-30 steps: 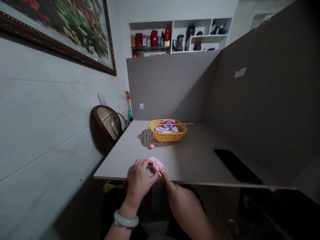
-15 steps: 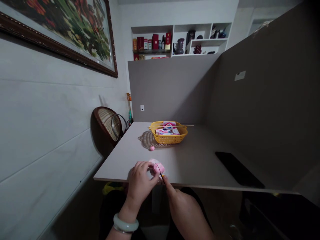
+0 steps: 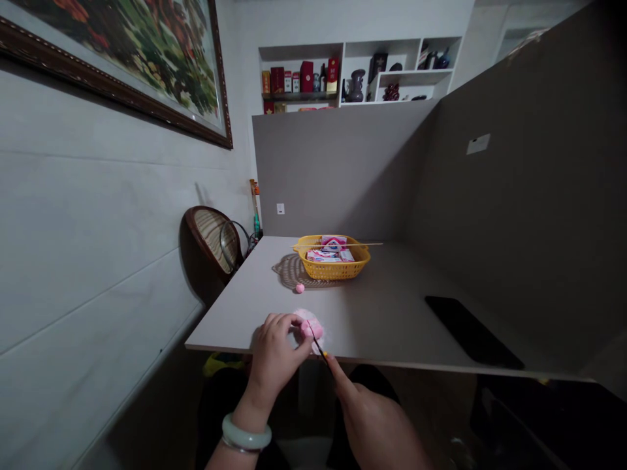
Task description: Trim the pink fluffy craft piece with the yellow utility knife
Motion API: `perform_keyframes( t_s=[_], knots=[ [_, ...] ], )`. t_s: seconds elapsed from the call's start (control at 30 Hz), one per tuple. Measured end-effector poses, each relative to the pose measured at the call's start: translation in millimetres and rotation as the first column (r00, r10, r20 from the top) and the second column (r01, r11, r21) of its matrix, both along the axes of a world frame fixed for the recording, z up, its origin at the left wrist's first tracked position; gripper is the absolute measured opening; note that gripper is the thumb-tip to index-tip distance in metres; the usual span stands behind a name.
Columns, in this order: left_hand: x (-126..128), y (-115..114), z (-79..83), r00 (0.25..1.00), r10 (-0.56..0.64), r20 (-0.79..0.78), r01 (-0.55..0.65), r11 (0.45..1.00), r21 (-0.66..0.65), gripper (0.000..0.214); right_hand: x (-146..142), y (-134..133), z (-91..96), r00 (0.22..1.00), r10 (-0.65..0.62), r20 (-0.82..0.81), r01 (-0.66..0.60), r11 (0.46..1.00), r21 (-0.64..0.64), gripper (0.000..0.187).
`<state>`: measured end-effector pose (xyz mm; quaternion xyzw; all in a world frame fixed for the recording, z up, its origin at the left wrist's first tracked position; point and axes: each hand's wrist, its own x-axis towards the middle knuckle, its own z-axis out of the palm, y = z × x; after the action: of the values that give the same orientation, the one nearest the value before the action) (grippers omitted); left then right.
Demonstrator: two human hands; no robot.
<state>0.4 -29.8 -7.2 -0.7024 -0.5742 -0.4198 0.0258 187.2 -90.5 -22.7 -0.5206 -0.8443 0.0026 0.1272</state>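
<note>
At the table's near edge, my left hand pinches a rounded pink lump between thumb and fingers; its material I cannot make out. My right hand grips a thin dark knife with a bit of yellow near the forefinger, which is stretched along it. The knife's tip touches the lump, and its handle is hidden in my palm. Under and around the lump lies a patch of pale pink shavings. A small pink ball rests farther back on the table.
Behind the ball stands a yellow plastic basket with pink-and-white boxes inside and a thin stick across its rim. A black flat slab lies at the right. Grey panels bound the table behind and right.
My right hand has drawn the knife back a little, down and to the right, so more of the blade shows. My left hand keeps its hold on the lump. The view has shifted slightly.
</note>
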Motion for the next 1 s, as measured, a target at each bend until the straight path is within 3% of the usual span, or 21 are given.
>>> perform_keyframes(
  t_s=[0.27, 0.47, 1.0],
  knots=[
    [0, 2, -3.1, 1.0, 0.002, 0.002, -0.002, 1.0, 0.028, 0.009, -15, 13, 10.5, 0.998, -0.049, -0.025, 0.05, 0.999, 0.005, 0.073],
    [-2, 0, -1.0, 1.0, -0.017, -0.003, 0.017, 0.999, 0.032, 0.01, -1, 7, 7.0, 1.0, -0.012, -0.026, 0.011, 0.999, -0.051, 0.071],
    [-1, -2, 0.9, 1.0, -0.006, 0.013, 0.006, 0.999, 0.038, 0.009, -6, 11, 10.5, 0.999, -0.024, -0.021, 0.023, 0.999, -0.039, 0.074]
  ],
)
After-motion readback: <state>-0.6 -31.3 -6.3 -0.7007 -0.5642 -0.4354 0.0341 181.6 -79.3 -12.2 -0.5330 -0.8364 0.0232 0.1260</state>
